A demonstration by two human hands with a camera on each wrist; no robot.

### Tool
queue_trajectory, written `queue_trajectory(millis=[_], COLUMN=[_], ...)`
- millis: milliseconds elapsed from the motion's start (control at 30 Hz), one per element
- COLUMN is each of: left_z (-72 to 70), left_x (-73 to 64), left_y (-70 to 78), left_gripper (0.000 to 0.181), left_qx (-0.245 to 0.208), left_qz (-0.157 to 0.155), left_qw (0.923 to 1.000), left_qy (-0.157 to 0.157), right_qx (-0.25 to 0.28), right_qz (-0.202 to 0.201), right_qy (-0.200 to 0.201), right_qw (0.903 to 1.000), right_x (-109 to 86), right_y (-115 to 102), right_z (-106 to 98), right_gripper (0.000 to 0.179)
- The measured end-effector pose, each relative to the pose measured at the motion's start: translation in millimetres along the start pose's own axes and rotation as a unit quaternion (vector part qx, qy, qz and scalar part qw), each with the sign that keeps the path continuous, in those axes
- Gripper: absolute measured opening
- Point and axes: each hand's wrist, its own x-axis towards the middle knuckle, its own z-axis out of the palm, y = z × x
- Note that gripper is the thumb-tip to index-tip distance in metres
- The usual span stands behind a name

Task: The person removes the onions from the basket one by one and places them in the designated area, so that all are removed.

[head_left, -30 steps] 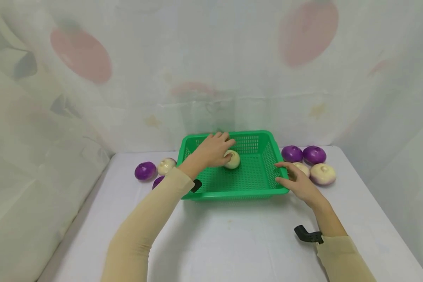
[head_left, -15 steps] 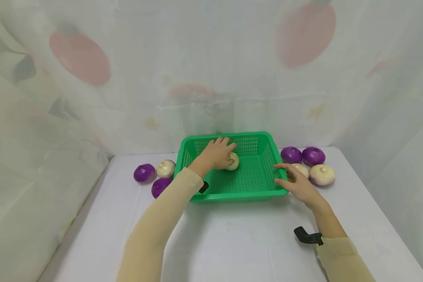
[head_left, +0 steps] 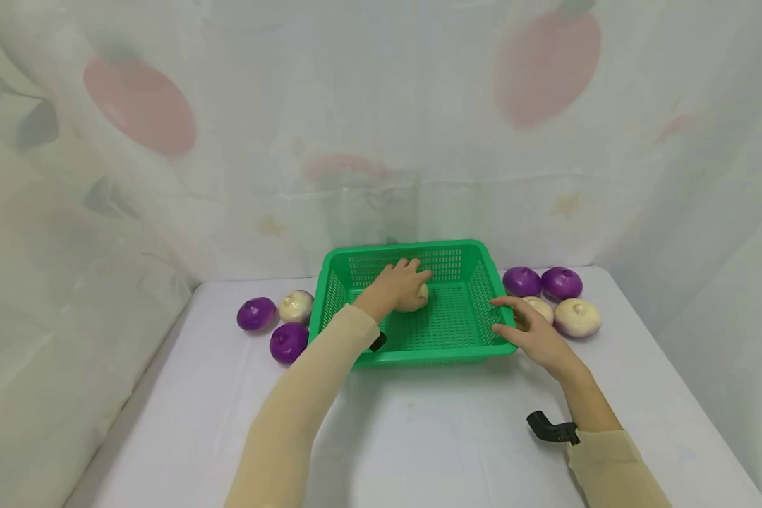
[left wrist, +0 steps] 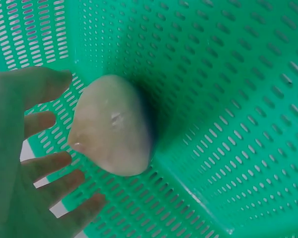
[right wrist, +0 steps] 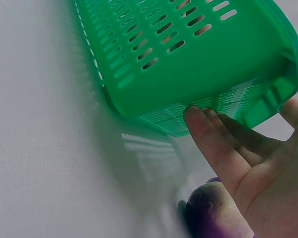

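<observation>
A white and purple turnip lies in the green plastic basket, its pointed tip toward my left hand in the left wrist view. My left hand is inside the basket, over the turnip in the head view. In the left wrist view its fingers are spread, with a gap between them and the turnip. My right hand holds the basket's right rim. Two of its fingertips reach over the rim, while other fingers lie against the outer wall from below.
Left of the basket lie two purple turnips and a white one. Several more, purple and white, sit to its right on the white table. A patterned curtain hangs behind.
My left hand has moved slightly right and down over the turnip, covering more of it in the head view. My right hand stays at the basket's rim.
</observation>
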Motion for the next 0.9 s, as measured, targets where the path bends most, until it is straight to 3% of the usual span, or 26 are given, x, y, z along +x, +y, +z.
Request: queue_trajectory(millis=[567, 900], left_z=[10.6, 11.1], left_x=[6.9, 8.0], left_y=[1.5, 3.3], left_gripper=[0.061, 0.062], left_qx=[-0.011, -0.002], left_qz=[-0.005, -0.002], left_qw=[0.9996, 0.9997], left_qy=[-0.024, -0.023], right_qx=[0.010, 0.002], right_qz=[0.000, -0.001], right_qy=[-0.005, 0.000], right_qw=[0.9999, 1.0000], right_x=[-0.4, 0.0], right_y=[-1.5, -2.3], right_z=[-0.6, -1.2], right_gripper=[0.053, 0.054])
